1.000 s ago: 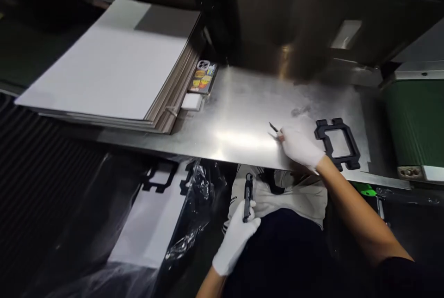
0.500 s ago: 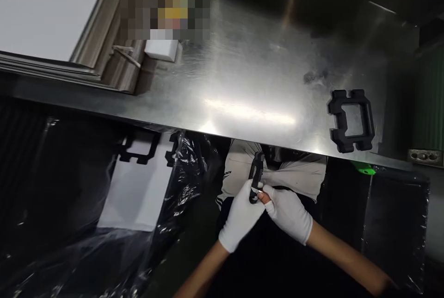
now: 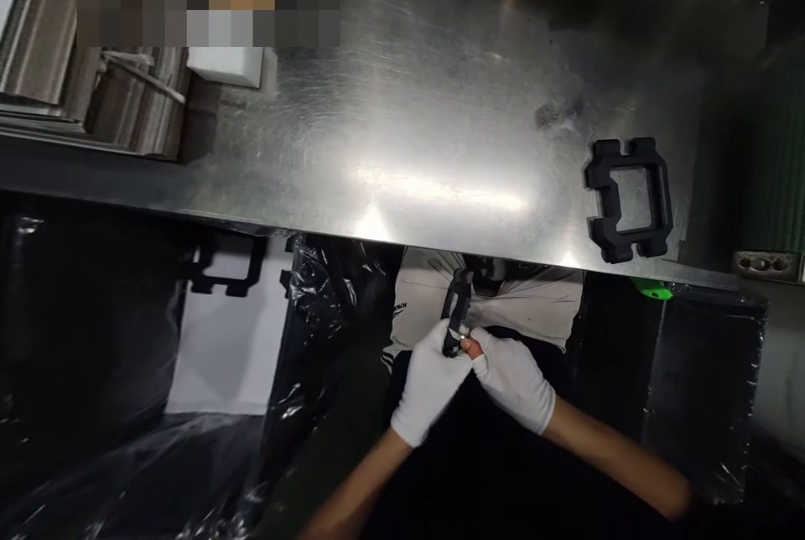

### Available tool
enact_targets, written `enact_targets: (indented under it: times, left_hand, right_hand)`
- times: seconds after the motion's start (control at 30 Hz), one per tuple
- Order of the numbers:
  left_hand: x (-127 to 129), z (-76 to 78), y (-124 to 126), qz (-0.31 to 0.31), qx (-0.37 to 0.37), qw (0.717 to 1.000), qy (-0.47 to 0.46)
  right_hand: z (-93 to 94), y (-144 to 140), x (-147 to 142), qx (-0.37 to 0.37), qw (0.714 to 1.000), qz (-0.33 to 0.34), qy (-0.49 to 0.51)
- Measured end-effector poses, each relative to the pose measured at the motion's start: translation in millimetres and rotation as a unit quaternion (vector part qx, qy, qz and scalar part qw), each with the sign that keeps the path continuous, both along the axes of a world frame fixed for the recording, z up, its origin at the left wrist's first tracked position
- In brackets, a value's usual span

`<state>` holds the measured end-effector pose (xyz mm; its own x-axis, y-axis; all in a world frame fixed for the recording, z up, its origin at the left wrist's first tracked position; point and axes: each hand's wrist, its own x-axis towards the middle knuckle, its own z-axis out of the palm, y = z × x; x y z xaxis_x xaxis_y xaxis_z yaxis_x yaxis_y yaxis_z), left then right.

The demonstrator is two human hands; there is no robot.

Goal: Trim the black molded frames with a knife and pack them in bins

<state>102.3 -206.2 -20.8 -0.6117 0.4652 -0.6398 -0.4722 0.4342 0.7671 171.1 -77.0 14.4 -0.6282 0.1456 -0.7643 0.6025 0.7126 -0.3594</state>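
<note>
White-gloved left hand (image 3: pixel 431 389) grips a black plastic part (image 3: pixel 457 309); right hand (image 3: pixel 514 381) pinches a small blade (image 3: pixel 464 341) against it, below the steel table (image 3: pixel 440 104).

The small black plastic part (image 3: pixel 456 312), narrow and seen edge-on, stands nearly upright below the near edge of the table at about 6 o'clock, its lower end pinched between the two white-gloved hands, its upper end pointing to 12 o'clock
</note>
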Motion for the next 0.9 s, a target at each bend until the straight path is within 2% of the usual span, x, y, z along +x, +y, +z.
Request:
enact_targets:
  times: [0.33, 0.43, 0.53, 0.6, 0.67, 0.73, 0.8, 0.87, 0.9]
  left_hand:
    - [0.1, 4.1, 3.8, 0.016, -0.032, 0.999, 0.028]
    - [0.1, 4.4, 3.4, 0.019, -0.033, 0.999, 0.026]
    - [-5.9, 8.6, 0.3, 0.016, -0.040, 0.999, 0.025]
    - [-16.3, 12.9, -4.1, -0.014, -0.039, 0.999, 0.020]
    - [-32.7, 15.8, -10.3, -0.074, -0.024, 0.997, 0.007]
    - [-54.2, 16.3, -18.1, -0.142, 0.003, 0.990, -0.016]
    - [-76.4, 15.3, -27.0, -0.194, 0.029, 0.979, -0.050]
    - [-92.3, 15.0, -37.0, -0.201, 0.034, 0.978, -0.053]
    - [-95.5, 15.6, -42.4, -0.173, 0.012, 0.985, -0.021]
  right_hand:
    - [1.3, -0.9, -6.5, 0.000, 1.000, -0.007, 0.002]
    - [-0.2, 2.3, 0.1, -0.006, 1.000, -0.015, 0.026]
    - [1.0, 13.9, 12.7, -0.016, 0.995, -0.037, 0.092]
    - [3.1, 26.0, 16.4, -0.011, 0.983, -0.090, 0.158]
    - [5.0, 39.7, 9.9, 0.005, 0.966, -0.130, 0.222]
    - [5.3, 52.7, -6.4, 0.003, 0.963, -0.101, 0.251]
    - [3.3, 63.6, -26.5, -0.033, 0.971, -0.022, 0.235]
    - [-0.7, 71.7, -42.5, -0.061, 0.977, 0.035, 0.203]
    - [-3.2, 74.4, -47.4, -0.064, 0.978, 0.037, 0.194]
